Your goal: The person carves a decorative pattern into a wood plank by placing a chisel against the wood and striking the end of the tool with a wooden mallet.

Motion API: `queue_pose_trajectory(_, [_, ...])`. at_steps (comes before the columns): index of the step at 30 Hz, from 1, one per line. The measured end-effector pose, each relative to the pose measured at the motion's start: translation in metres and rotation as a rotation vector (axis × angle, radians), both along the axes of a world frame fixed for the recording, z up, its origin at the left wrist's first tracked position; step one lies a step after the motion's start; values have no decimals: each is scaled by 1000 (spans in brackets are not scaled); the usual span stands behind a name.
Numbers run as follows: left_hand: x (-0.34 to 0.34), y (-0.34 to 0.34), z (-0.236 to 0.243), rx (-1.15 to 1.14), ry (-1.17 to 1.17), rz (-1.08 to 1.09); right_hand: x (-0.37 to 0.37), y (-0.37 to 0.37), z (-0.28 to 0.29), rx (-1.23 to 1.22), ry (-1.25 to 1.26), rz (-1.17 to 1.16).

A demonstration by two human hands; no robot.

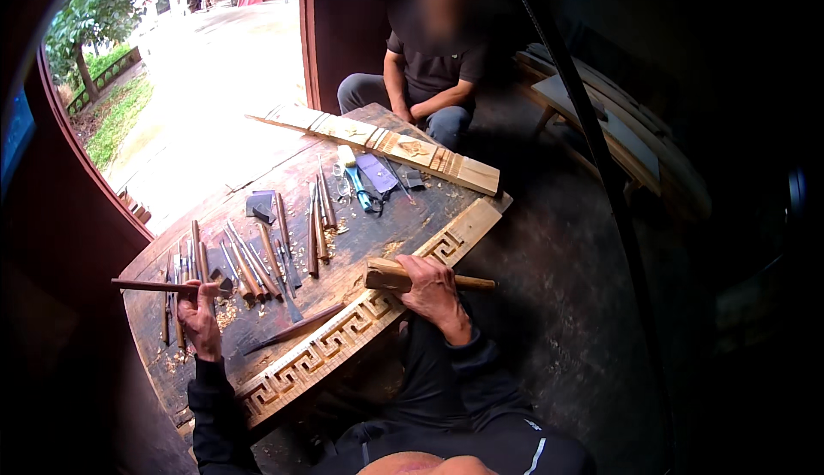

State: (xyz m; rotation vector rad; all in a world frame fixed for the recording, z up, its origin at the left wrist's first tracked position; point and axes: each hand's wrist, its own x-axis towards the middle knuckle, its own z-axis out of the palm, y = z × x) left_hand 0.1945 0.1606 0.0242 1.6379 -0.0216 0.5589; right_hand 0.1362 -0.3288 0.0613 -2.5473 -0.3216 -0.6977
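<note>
My left hand (200,319) is closed round a chisel (148,285), held level above the left part of the worktable (249,166). In my right hand (432,293) is a wooden mallet (388,276), its block head pointing left and its handle sticking out to the right. Beneath the mallet lies a long pale board (322,350) with a carved key-pattern band, along the near edge of the table. Between my hands a long dark pointed tool (296,329) rests beside the board. Several chisels (249,269) with wooden handles lie in a row nearest my left hand.
A second carved beam (386,144) lies across the far side. Near it are a blue-handled brush (355,181) and a purple cloth (376,173). Wood chips are scattered about. Another person (433,63) sits beyond the table. Planks (592,114) lean at the right; a doorway opens at far left.
</note>
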Motion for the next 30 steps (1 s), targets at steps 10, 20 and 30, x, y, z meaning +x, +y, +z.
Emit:
queue_pose_trajectory(10, [-109,-93,15,-188,105,-77,-2,-4,3,32,16,20])
queue_pose_trajectory(20, [-128,-98,-24,-324,186,48,-1,-6,2,11,59,17])
queue_pose_trajectory(30, [-112,-125,17,-419,114,-13,-2,-13,22,-90,102,-76])
